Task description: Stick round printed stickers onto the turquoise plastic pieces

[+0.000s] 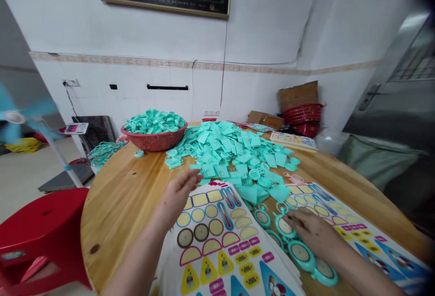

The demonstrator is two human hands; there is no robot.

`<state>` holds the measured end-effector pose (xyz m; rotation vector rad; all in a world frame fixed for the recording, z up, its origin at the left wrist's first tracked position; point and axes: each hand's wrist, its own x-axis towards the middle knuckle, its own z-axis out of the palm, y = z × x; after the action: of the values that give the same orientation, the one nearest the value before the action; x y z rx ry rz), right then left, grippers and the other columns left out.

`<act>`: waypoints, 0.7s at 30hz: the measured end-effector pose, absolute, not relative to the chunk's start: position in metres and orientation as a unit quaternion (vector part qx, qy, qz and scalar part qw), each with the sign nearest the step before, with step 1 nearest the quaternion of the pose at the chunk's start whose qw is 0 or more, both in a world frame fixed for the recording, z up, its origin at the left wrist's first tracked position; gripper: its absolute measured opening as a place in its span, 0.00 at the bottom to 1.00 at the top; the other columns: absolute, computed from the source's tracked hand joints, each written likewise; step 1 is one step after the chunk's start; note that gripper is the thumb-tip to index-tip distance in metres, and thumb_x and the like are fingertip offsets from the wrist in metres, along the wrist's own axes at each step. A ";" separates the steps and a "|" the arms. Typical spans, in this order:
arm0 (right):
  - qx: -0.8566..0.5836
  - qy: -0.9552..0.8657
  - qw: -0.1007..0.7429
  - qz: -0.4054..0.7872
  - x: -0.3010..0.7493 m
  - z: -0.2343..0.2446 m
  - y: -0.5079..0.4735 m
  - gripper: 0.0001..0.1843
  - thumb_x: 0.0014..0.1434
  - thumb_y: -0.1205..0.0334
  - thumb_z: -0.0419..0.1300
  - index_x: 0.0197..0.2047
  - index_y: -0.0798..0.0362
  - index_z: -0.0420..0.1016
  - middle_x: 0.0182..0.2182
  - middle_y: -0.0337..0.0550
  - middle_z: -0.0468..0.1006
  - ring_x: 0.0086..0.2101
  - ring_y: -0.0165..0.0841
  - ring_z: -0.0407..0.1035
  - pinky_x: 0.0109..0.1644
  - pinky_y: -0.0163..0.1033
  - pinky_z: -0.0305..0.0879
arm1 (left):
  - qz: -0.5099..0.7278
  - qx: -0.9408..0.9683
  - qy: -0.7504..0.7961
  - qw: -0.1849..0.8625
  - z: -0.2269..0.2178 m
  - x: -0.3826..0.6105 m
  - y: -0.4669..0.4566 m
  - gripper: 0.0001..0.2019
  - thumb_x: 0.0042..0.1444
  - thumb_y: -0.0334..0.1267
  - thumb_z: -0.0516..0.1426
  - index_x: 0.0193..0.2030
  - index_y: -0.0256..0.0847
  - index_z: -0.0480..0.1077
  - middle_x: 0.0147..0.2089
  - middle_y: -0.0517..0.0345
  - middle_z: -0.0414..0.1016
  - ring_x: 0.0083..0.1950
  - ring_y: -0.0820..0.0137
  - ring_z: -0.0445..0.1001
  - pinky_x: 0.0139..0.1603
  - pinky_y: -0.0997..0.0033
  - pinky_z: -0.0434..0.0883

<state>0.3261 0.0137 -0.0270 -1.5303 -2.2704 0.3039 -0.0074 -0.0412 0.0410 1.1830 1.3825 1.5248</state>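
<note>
In the head view, the curved left rim of the round light-brown wooden table [118, 205] bounds a broad stretch of visible wood; another band of wood runs along the right rim. The red perforated plastic basket [149, 142], heaped with turquoise pieces, stands at the far left, touching or nearly touching a wide pile of flat turquoise plastic pieces [217, 144] that blocks the middle. A red plastic stool [44, 216] sits just beside the table's left edge. Nearer, a thick stack of white paper sheets with coloured printed shapes [217, 212] lies left of similar printed white sheets [356, 230]; turquoise stopwatch-shaped plastic pieces with beige dials [301, 251] lie between.

The left hand [181, 191] is open, fingers extended, over the stack's upper left edge; contact is unclear. The right hand's [307, 225] curled fingers meet one stopwatch-shaped piece's dial edge; whether they grip it cannot be told.
</note>
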 end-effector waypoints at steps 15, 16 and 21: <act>-0.551 -0.809 0.175 0.106 0.295 -0.005 0.056 0.19 0.58 0.51 0.51 0.38 0.51 0.79 0.35 0.46 0.77 0.36 0.39 0.72 0.40 0.41 0.66 | 0.650 0.399 0.550 0.341 0.007 -0.008 -0.005 0.22 0.46 0.52 0.60 0.42 0.36 0.72 0.34 0.52 0.79 0.38 0.65 0.76 0.41 0.65 0.70; -0.556 -0.806 0.168 0.112 0.297 -0.007 0.053 0.19 0.57 0.48 0.53 0.38 0.52 0.79 0.35 0.46 0.77 0.36 0.40 0.73 0.40 0.42 0.66 | 0.651 0.394 0.553 0.340 0.007 -0.011 -0.006 0.22 0.46 0.52 0.60 0.42 0.37 0.72 0.34 0.52 0.79 0.39 0.65 0.75 0.42 0.66 0.69; -0.556 -0.804 0.149 0.149 0.311 -0.031 0.034 0.29 0.49 0.51 0.62 0.55 0.48 0.71 0.43 0.47 0.76 0.42 0.42 0.72 0.41 0.41 0.68 | 0.652 0.387 0.557 0.338 0.008 -0.015 -0.007 0.20 0.45 0.52 0.61 0.40 0.38 0.74 0.32 0.54 0.78 0.37 0.66 0.75 0.40 0.68 0.69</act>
<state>0.3113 0.0340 -0.0309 -1.5990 -2.3112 0.4271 -0.0153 -0.0066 0.0081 1.0086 1.4518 1.6992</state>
